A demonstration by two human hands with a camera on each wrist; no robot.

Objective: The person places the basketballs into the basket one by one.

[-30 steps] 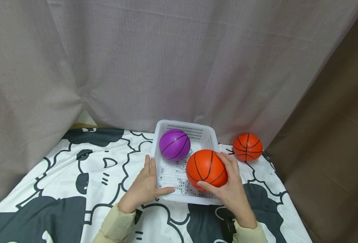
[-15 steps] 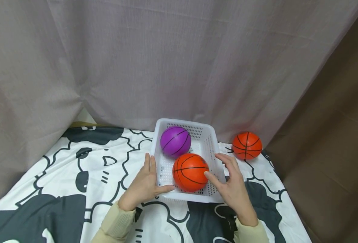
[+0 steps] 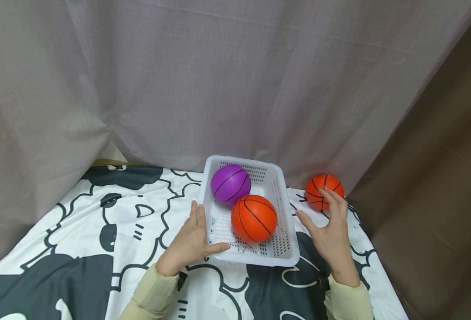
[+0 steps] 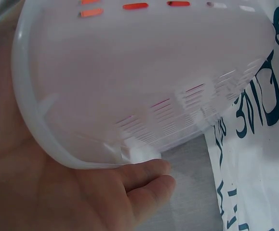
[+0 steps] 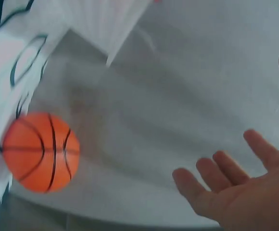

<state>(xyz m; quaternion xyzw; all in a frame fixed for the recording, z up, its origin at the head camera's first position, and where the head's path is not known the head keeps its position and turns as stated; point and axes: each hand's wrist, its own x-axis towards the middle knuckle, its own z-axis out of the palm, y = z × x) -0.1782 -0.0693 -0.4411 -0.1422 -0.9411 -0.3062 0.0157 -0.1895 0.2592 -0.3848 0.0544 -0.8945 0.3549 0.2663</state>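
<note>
A white perforated plastic basket holds a purple ball at its back left and an orange basketball in front of it. My left hand rests against the basket's near left corner, fingers straight along the side and thumb over the front rim; the left wrist view shows the palm by the basket wall. To the right of the basket, a second orange basketball lies on the cloth. My right hand, spread and holding nothing, overlaps this ball in the head view; the right wrist view shows a gap between them.
A white and dark grey cartoon-printed cloth covers the surface. Behind it hangs a grey curtain, close to the basket's back edge and the loose ball. A brown drape closes off the right side.
My right hand has let go of the orange basketball, which rolled left and then slightly back inside the basket. That hand has moved right toward the other ball. The left hand stays put.
</note>
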